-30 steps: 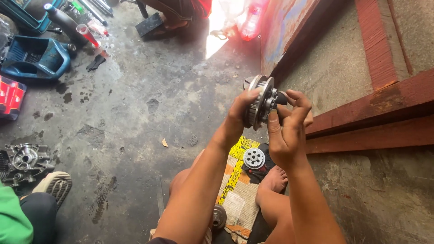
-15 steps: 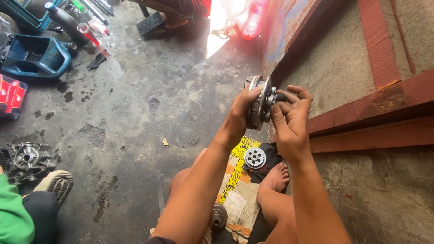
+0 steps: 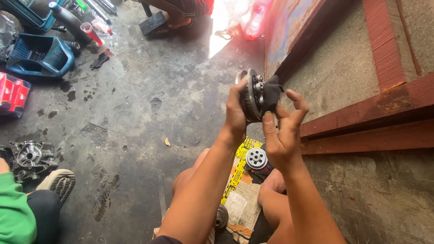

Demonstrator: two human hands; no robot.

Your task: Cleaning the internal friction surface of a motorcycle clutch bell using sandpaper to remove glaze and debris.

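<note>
The left hand (image 3: 237, 110) still grips the round metal clutch assembly (image 3: 252, 96) by its rim, raised above the perforated disc (image 3: 257, 158) on the newspaper (image 3: 244, 199). The right hand (image 3: 282, 131) has slipped lower, fingers (image 3: 296, 101) now spread, thumb pressing a dark rag (image 3: 272, 92) against its hub.

One head-worn camera looks steeply down from the seated person's own eye level, close over both raised forearms. It faces forward across the stained concrete floor (image 3: 135, 113), with the red-trimmed wall (image 3: 361, 68) near on the right.
</note>
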